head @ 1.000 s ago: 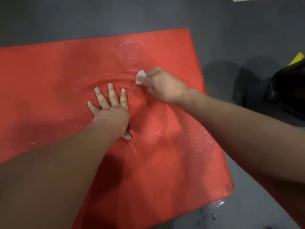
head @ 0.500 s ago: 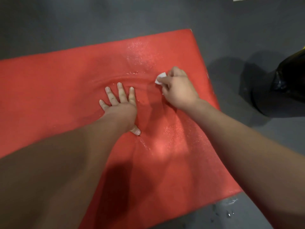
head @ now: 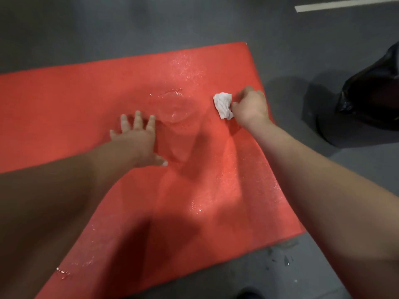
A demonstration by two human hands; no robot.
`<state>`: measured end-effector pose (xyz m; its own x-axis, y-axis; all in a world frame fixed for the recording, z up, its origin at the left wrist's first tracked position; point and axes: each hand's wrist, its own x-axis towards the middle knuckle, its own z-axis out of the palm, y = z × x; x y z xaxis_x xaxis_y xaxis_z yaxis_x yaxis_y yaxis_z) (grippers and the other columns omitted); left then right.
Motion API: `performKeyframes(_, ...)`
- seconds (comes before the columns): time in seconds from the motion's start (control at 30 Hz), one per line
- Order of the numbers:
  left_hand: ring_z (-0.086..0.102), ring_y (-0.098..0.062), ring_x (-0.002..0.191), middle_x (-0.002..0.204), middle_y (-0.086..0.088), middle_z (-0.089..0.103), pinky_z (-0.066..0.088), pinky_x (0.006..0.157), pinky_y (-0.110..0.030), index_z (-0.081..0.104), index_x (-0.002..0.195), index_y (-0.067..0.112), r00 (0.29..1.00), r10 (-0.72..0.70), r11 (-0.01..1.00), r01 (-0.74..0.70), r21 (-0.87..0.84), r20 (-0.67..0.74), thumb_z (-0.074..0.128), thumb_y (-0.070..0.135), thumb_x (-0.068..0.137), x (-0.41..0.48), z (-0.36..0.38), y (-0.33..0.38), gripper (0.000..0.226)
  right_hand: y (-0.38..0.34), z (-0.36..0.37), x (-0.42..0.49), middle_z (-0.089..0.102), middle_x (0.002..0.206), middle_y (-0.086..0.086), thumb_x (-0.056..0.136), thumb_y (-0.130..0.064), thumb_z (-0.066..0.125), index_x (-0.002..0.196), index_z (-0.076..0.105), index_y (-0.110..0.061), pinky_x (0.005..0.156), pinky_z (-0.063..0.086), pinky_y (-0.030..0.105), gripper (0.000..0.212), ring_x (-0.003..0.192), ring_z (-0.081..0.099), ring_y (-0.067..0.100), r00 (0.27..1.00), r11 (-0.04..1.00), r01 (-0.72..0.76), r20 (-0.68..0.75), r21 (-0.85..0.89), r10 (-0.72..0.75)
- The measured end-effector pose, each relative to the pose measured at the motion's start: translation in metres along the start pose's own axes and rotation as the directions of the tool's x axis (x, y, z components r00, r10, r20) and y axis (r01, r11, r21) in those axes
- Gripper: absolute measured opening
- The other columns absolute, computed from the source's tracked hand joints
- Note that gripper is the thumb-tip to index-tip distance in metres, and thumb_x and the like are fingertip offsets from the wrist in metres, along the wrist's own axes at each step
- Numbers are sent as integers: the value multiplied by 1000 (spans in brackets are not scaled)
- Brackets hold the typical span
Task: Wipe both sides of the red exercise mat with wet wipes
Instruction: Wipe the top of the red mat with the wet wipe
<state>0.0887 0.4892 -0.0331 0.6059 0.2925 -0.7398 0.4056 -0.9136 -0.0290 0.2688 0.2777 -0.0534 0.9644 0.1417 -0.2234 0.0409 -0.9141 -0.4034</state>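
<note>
The red exercise mat (head: 90, 100) lies flat on the grey floor and fills the middle of the view. Its surface glistens with wet streaks and shows a rumpled patch near the centre. My left hand (head: 136, 137) presses flat on the mat with fingers spread. My right hand (head: 250, 106) is near the mat's right edge and pinches a crumpled white wet wipe (head: 223, 104) against the mat.
A black plastic bag (head: 373, 93) sits on the floor to the right of the mat. A white floor line (head: 345, 4) runs at the top right. Water drops lie on the grey floor (head: 280, 257) by the mat's near corner.
My right hand has slid the wipe to the right, toward the mat's right edge. My left hand stays pressed on the mat. More of the wipe shows now.
</note>
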Motion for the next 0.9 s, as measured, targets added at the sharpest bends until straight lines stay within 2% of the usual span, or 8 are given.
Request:
performKeyframes(0.1, -25, -46, 149, 157, -8, -44, 14, 118, -68, -32, 153, 27, 995, -41, 999, 43, -17, 92, 83, 64, 69, -1, 10, -5, 147, -6, 6, -7, 59, 107, 19, 88, -6, 48, 105, 63, -4, 82, 37, 32, 22, 99, 56, 36, 980, 979, 181, -102, 91, -171)
performKeyframes(0.2, -27, -49, 147, 153, -11, -48, 15, 118, -70, -35, 151, 23, 993, -71, 997, 73, -16, 96, 86, 55, 71, 2, 14, 2, 148, -7, 19, -9, 59, 105, 18, 93, -14, 54, 104, 62, -5, 83, 39, 34, 16, 96, 57, 35, 934, 933, 358, -22, 29, -357)
performKeyframes(0.37, -26, -51, 146, 152, -13, -49, 16, 117, -70, -36, 150, 21, 987, -108, 994, 110, -5, 121, 87, 53, 69, 6, 11, 5, 151, -1, 33, 6, 56, 110, 23, 95, -13, 53, 107, 65, 0, 85, 43, 40, 22, 93, 59, 41, 923, 910, 384, 34, -158, -384)
performKeyframes(0.57, -28, -51, 145, 151, -13, -50, 13, 117, -71, -38, 149, 22, 984, -118, 992, 121, -20, 134, 88, 52, 69, 8, 12, 6, 152, -9, 36, 7, 60, 100, 26, 99, -15, 50, 100, 67, 1, 80, 43, 44, 24, 88, 60, 44, 931, 931, 334, -101, -145, -350)
performKeyframes(0.63, -28, -51, 145, 151, -13, -51, 13, 117, -71, -38, 148, 21, 982, -125, 992, 129, -16, 139, 88, 51, 69, 9, 12, 7, 152, -14, 49, -20, 59, 90, 22, 96, -13, 53, 100, 68, -3, 75, 46, 44, 18, 83, 59, 42, 856, 850, 511, -7, -123, -516)
performKeyframes(0.7, -29, -51, 145, 151, -12, -51, 12, 117, -71, -38, 148, 22, 981, -132, 991, 135, -13, 140, 89, 50, 68, 10, 12, 7, 152, -12, 63, -53, 60, 87, 15, 91, -10, 56, 106, 67, -10, 71, 50, 43, 18, 82, 59, 37, 689, 686, 722, 167, -84, -705)
performKeyframes(0.77, -30, -50, 145, 150, -11, -52, 12, 118, -71, -39, 148, 23, 979, -143, 989, 145, -8, 146, 89, 50, 67, 11, 12, 8, 154, -3, 62, -63, 62, 95, 10, 92, -16, 54, 113, 64, -16, 74, 50, 39, 23, 89, 58, 35, 591, 602, 798, 260, -44, -764)
performKeyframes(0.9, -30, -50, 145, 150, -11, -53, 12, 117, -71, -40, 147, 24, 976, -157, 987, 158, 3, 150, 90, 52, 65, 13, 13, 9, 156, 14, 36, -18, 64, 92, 20, 104, -31, 42, 102, 57, -8, 71, 42, 45, 27, 86, 59, 42, 824, 795, 552, 20, -250, -566)
